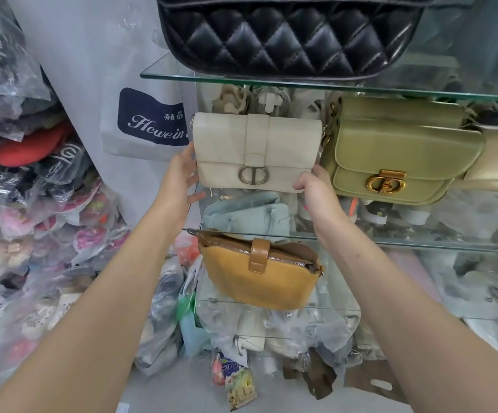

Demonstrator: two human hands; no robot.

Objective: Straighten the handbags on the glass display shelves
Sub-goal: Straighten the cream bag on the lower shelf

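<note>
Below the black bag point(289, 34), head view: white bag point(256, 144) lies between your 2 hands, long axis left-right, just beside the green bag point(402, 156). Left hand point(182, 174): fingers spread, touching its left end. Right hand point(313, 187): fingers curled round its lower right corner.

Three panes of glass sit one above the other. The top glass shelf point(164, 73) carries a black quilted handbag point(289, 34), its base on the glass. On the middle shelf point(420, 243) stands an olive-green flap bag point(396, 156), just beside a cream flap bag point(256, 150); whether the cream one's base rests on the glass, I cannot tell. The lowest shelf point(340, 305) holds a mustard suede bag point(259, 278), tilted.
</note>
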